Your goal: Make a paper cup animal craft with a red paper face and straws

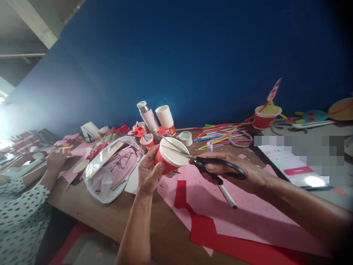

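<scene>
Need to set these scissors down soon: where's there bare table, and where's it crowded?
Bare wood lies along the near edge of the table, between the plastic bag and the red paper. The pink sheet also lies flat. Crowded: the far side, around the flask and coloured straws, and the far left end with red boxes.

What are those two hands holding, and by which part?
The left hand grips a red paper cup around its red side; the right hand holds scissors by their black handles.
</scene>
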